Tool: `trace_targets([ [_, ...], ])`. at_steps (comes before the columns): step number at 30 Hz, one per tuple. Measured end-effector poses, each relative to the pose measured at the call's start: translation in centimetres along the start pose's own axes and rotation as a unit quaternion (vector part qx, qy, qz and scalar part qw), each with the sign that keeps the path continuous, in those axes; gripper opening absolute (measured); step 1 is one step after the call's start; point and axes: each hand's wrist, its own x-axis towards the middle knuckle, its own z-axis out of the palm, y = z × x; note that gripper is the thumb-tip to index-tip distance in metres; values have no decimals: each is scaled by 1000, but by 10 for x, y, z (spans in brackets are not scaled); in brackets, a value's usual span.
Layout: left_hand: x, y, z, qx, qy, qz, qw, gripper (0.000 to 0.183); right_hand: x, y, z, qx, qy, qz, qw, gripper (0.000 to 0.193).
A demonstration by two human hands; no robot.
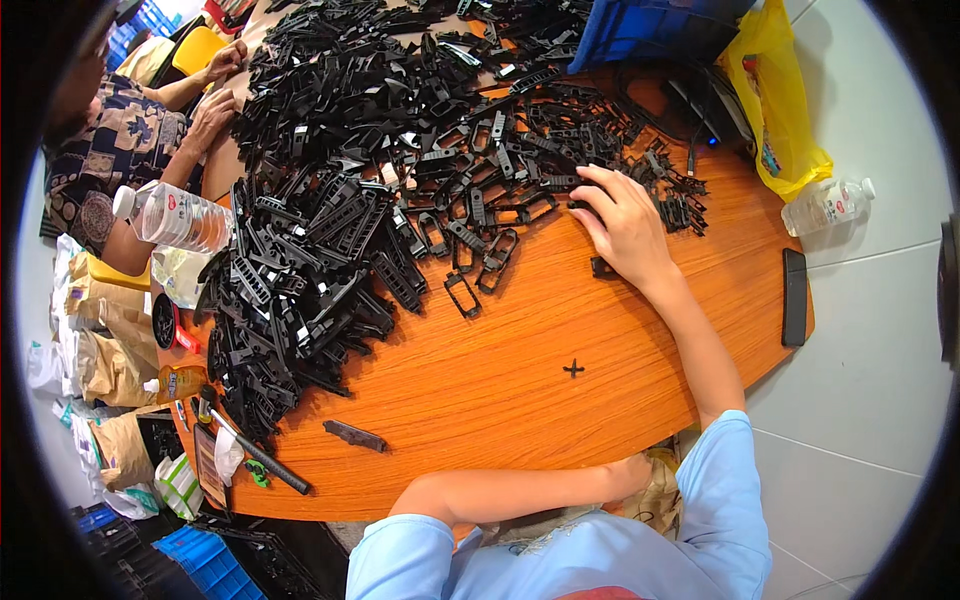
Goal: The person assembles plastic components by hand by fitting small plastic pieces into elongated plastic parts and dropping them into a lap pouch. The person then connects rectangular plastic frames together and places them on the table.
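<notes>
My right hand reaches over the wooden table to the right edge of a big heap of black plastic parts. Its thumb and forefinger curve around a small black plastic part, whose shape is mostly hidden. Just below the palm a small black block rests on the wood. My left hand is down at the table's near edge, beside a brown paper bag; its fingers are out of sight. A small black cross-shaped piece and a long black strip lie apart from the heap.
A co-worker's hands are at the heap's far left. Plastic bottles, a hammer-like tool and an orange-labelled bottle line the left edge. On the right are a yellow bag, a clear bottle and a black phone.
</notes>
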Motion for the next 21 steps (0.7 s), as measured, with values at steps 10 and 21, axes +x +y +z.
trace_targets([
  [10,-7,-4,-18,-42,6,-36,998,21,-9,16,-11,47,47,76,995,22],
  [21,-5,-5,-16,-32,-5,-15,999,17,-6,16,-11,50,39,62,996,13],
])
